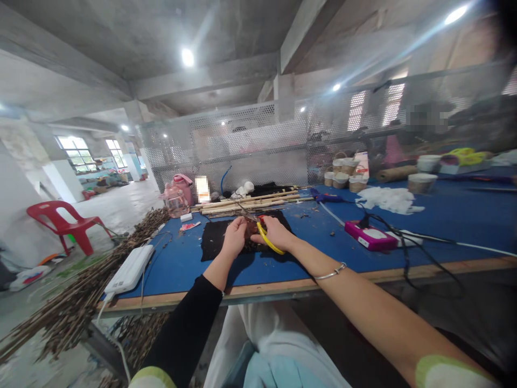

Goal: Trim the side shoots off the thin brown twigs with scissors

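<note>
My right hand is wrapped round a pair of scissors with yellow handles, whose blades point away to the left. Close beside it, the fingertips of my left hand are pinched together near the blades. What they hold, if anything, is too small to make out. Both hands are over a black cloth with brown scraps on it, lying on the blue table.
Behind the cloth lie light wooden sticks and a blue glue gun. A magenta box with black cables sits to the right. A white power bank rests at the left edge, near bundled dry twigs. Paper cups stand behind.
</note>
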Motion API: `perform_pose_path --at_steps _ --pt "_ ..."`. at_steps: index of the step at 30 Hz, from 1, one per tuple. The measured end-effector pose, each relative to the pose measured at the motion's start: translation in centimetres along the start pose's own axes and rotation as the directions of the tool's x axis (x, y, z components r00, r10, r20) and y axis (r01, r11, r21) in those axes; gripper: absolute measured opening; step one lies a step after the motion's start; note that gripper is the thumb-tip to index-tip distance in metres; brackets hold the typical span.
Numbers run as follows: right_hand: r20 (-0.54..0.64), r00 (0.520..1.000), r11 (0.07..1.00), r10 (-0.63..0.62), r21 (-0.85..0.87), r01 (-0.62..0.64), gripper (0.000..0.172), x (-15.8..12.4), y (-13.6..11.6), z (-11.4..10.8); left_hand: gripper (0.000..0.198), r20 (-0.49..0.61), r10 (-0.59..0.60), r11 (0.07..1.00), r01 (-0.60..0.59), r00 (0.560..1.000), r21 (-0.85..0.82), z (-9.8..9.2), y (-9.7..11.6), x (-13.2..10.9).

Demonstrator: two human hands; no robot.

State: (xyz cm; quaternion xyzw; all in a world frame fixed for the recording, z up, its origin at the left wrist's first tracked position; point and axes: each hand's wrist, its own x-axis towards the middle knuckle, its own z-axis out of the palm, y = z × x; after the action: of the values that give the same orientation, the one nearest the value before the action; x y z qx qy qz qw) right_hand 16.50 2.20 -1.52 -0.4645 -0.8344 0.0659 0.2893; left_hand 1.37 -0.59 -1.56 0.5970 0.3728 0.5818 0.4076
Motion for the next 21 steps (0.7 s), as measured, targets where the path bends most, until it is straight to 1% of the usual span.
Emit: perform_pose_path --at_steps 2,4,6,8,10,14,17,21 --pt "-0.003 1.000 0.999 0.006 -0.047 -0.006 0.063 -0.2 -0.5 -0.3 0.025 -0.025 0.046 0.981 -0.041 0.999 0.191 -0.2 0.0 -0.1" --pt "-0.012 1.000 0.996 0.004 -0.093 -0.005 0.065 -0.4 -0.8 -0.5 0.025 -0.048 0.112 0.925 -0.086 0.993 0.370 -0.3 0.1 -0.2" --pt "-0.030 1.000 0.991 -0.002 -0.135 -0.002 0.067 -0.6 -1.1 -0.7 0.026 -0.037 0.157 0.873 -0.122 0.987 0.473 -0.4 0.3 -0.3" --pt "-0.043 0.999 0.986 -0.001 -0.164 -0.006 0.066 -0.7 -1.2 -0.8 0.027 -0.009 0.175 0.844 -0.146 0.984 0.517 -0.4 0.6 -0.4" --pt "-0.030 0.999 0.986 0.013 -0.165 -0.018 0.064 -0.7 -1.3 -0.9 0.028 0.009 0.188 0.818 -0.162 0.982 0.552 -0.3 0.7 -0.5" --pt "0.023 0.996 0.984 0.087 -0.161 -0.082 0.057 -0.8 -1.4 -0.9 0.027 -0.010 0.194 0.776 -0.148 0.981 0.613 -0.4 0.9 -0.6" --pt "0.021 0.992 0.979 0.123 -0.166 -0.118 0.055 -0.8 -1.5 -0.9 0.027 -0.042 0.190 0.771 -0.122 0.981 0.625 -0.4 0.9 -0.6" --pt "0.030 0.991 0.985 0.128 -0.119 -0.124 0.053 -0.8 -1.6 -0.9 0.028 -0.069 0.174 0.791 -0.098 0.982 0.604 -0.5 0.6 -0.6"
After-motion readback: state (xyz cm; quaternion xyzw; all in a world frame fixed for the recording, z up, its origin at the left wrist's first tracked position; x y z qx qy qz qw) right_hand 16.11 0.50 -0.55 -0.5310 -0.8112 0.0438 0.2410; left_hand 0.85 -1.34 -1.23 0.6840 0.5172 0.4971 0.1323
